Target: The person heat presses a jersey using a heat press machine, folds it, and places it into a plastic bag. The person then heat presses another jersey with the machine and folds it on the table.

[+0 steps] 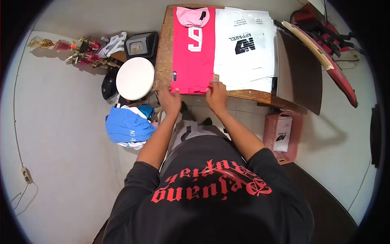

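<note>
A red shirt with a white number lies folded into a long strip on the wooden table, its pink collar part at the far end. At the near left corner of the shirt is my left hand, its fingers at the fabric edge. My right hand is at the near right corner, fingertips on the hem. Whether either hand pinches the cloth is too small to tell. Right beside the shirt lies a stack of white printed plastic bags.
A white round stool stands left of the table, with a heap of clothes under a blue shirt nearer me. Trophies are at the far left. A pink basket holding a white package is below the table's right side.
</note>
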`<state>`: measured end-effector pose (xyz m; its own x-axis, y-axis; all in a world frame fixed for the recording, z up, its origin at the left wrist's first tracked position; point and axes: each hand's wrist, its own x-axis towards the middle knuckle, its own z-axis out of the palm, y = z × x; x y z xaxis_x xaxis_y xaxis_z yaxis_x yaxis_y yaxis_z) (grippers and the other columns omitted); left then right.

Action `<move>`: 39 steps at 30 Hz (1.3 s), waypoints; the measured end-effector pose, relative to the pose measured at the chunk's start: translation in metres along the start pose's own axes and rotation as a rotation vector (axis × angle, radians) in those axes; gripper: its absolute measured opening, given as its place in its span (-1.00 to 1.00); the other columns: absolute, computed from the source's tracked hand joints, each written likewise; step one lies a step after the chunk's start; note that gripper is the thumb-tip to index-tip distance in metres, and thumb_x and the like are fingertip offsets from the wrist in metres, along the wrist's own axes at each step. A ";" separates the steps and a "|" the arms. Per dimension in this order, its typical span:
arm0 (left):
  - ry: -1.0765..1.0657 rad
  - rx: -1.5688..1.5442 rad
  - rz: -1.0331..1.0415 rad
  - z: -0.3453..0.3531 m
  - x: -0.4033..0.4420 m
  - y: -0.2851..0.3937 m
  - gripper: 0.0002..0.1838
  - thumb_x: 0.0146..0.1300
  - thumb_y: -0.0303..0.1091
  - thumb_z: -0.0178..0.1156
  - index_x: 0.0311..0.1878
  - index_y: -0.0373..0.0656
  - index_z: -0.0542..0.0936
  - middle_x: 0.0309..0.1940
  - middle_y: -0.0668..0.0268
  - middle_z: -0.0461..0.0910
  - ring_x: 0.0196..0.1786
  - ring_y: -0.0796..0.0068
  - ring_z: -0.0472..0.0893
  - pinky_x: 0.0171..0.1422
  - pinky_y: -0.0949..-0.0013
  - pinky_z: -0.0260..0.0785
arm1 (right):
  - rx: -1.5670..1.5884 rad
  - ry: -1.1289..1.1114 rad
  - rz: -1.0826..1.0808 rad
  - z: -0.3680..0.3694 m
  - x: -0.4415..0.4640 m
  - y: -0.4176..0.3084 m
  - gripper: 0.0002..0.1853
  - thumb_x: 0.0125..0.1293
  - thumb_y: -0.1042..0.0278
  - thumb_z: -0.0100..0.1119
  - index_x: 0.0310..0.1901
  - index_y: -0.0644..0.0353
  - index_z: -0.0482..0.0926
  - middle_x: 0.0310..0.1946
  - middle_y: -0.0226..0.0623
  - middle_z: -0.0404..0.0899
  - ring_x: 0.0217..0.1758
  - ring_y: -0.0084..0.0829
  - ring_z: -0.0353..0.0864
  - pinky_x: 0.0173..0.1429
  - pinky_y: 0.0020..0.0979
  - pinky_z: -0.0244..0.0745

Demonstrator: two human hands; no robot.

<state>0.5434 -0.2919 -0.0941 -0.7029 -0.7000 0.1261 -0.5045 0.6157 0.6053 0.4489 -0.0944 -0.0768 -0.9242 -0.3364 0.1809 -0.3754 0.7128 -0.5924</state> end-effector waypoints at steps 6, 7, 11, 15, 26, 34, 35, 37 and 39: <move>-0.139 -0.151 -0.473 0.021 0.016 -0.032 -0.53 0.25 0.10 0.50 -0.12 -0.18 0.76 -0.15 0.08 0.79 -0.03 0.02 0.76 0.14 0.07 0.54 | 0.042 -0.198 0.456 0.007 0.007 0.015 -0.62 0.37 0.02 0.42 0.01 0.14 0.67 -0.07 -0.04 0.62 0.04 0.02 0.66 0.12 -0.01 0.56; -0.179 -0.206 -0.507 0.027 0.018 -0.038 -0.57 0.23 0.05 0.52 -0.16 -0.18 0.78 -0.21 0.09 0.79 -0.07 0.02 0.76 0.11 0.07 0.55 | 0.021 -0.240 0.487 0.006 0.011 0.012 -0.64 0.36 0.04 0.43 -0.03 0.14 0.68 -0.05 -0.04 0.62 0.07 0.02 0.66 0.13 -0.02 0.56; -0.223 -0.223 -0.464 0.020 0.023 -0.035 -0.64 0.21 -0.08 0.52 -0.16 -0.21 0.77 -0.27 0.09 0.79 -0.20 0.12 0.76 0.02 0.15 0.55 | 0.096 -0.264 0.481 0.008 0.018 0.016 -0.65 0.33 0.06 0.44 -0.12 0.20 0.67 -0.20 -0.09 0.72 -0.05 0.02 0.72 0.03 -0.04 0.59; -0.398 -0.736 -0.781 -0.008 0.027 -0.030 -0.78 0.37 -0.24 0.42 -0.20 -0.22 0.70 -0.33 0.35 0.71 -0.25 0.53 0.69 -0.24 0.39 0.49 | 0.541 -0.221 0.577 0.027 0.006 0.042 -0.67 0.32 0.25 0.45 -0.06 0.28 0.59 -0.42 -0.22 0.69 -0.33 -0.33 0.72 -0.22 -0.27 0.56; -0.698 -0.865 -0.597 -0.066 0.086 -0.008 -0.69 0.55 -0.30 0.28 0.24 -0.21 0.65 -0.36 0.40 0.63 -0.41 0.61 0.62 -0.28 0.50 0.45 | 0.881 -0.177 0.724 -0.029 0.040 -0.021 -0.78 0.57 0.37 0.24 0.14 0.22 0.66 -0.48 -0.58 0.53 -0.48 -0.73 0.47 -0.43 -0.59 0.37; -0.847 -0.630 -0.237 -0.067 0.184 0.030 -0.48 0.30 -0.52 0.40 0.35 -0.20 0.64 -0.40 0.43 0.63 -0.35 0.63 0.58 -0.24 0.45 0.45 | 0.879 -0.252 0.521 -0.049 0.123 -0.032 -0.43 0.30 0.59 0.42 0.37 0.28 0.59 -0.24 -0.45 0.65 -0.26 -0.63 0.56 -0.19 -0.55 0.55; -0.796 -0.486 -0.148 -0.058 0.198 0.030 -0.55 0.33 -0.44 0.41 0.29 -0.21 0.69 -0.44 0.35 0.67 -0.39 0.55 0.61 -0.24 0.38 0.47 | 0.754 -0.246 0.397 -0.044 0.138 -0.028 -0.43 0.28 0.60 0.42 0.36 0.29 0.60 -0.25 -0.44 0.66 -0.22 -0.61 0.57 -0.14 -0.53 0.56; -0.600 -0.258 0.142 -0.046 0.226 0.039 -0.63 0.37 -0.22 0.40 0.14 -0.21 0.76 -0.47 0.16 0.72 -0.44 0.19 0.68 -0.23 0.20 0.52 | 0.572 -0.264 0.366 -0.038 0.168 -0.018 -0.52 0.32 0.56 0.40 0.29 0.29 0.65 -0.28 -0.42 0.68 -0.24 -0.60 0.59 -0.13 -0.49 0.55; -0.520 -0.182 0.273 -0.027 0.256 0.045 -0.64 0.38 -0.08 0.38 0.00 -0.18 0.81 -0.23 0.00 0.72 -0.11 -0.03 0.70 0.05 0.04 0.52 | 0.574 -0.253 0.394 -0.028 0.199 -0.003 -0.69 0.42 0.35 0.35 0.13 0.28 0.73 -0.36 -0.29 0.76 -0.31 -0.54 0.68 -0.16 -0.42 0.55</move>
<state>0.3539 -0.4529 -0.0132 -0.9702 -0.2296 -0.0769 -0.2108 0.6443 0.7352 0.2638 -0.1460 -0.0168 -0.9124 -0.3029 -0.2751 0.1405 0.3994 -0.9060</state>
